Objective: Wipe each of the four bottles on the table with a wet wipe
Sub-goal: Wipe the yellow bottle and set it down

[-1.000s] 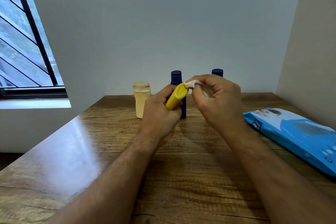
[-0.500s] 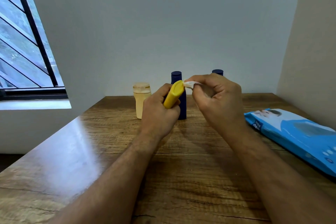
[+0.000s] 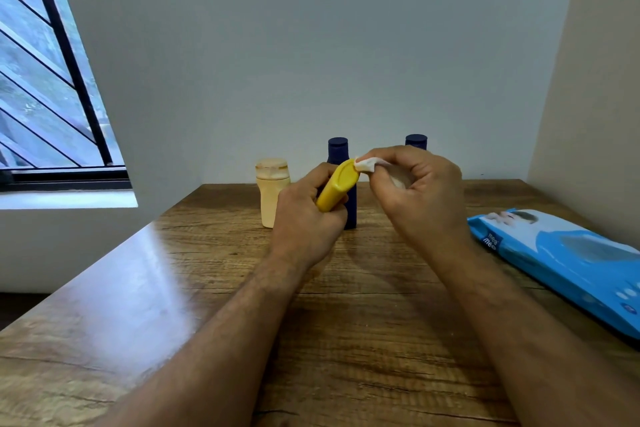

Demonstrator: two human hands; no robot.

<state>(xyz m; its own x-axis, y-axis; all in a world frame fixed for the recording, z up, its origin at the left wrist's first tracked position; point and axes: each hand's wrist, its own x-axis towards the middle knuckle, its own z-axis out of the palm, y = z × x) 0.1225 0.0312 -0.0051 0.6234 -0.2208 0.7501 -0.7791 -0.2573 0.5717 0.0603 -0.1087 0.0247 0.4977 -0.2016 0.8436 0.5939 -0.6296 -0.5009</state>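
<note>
Pinching a folded white wipe (image 3: 366, 163) between thumb and fingertips, the right hand (image 3: 417, 196) presses it against the flat upper end of the yellow bottle (image 3: 337, 189), just above the middle of the frame. That bottle is tilted, its long axis running from lower left to upper right, the flat end turned up and right toward the wipe. Curled fingers of the left hand (image 3: 306, 222) wrap its lower part, thumb up along the near side, so the bottom is hidden. Both wrists are raised above the table (image 3: 346, 340) and the bare forearms run in from the lower edge of the frame, converging on the bottle. Behind the hands three more bottles stand upright near the table's far edge: a cream bottle (image 3: 272, 191) at left, a navy bottle (image 3: 341, 180) partly hidden at centre, and a second navy bottle (image 3: 416, 141) showing only its cap over the right hand. A blue pack (image 3: 571, 263) lies flat at right. The wooden table meets a grey wall (image 3: 311, 45), with a barred window (image 3: 45, 80) at upper left.
</note>
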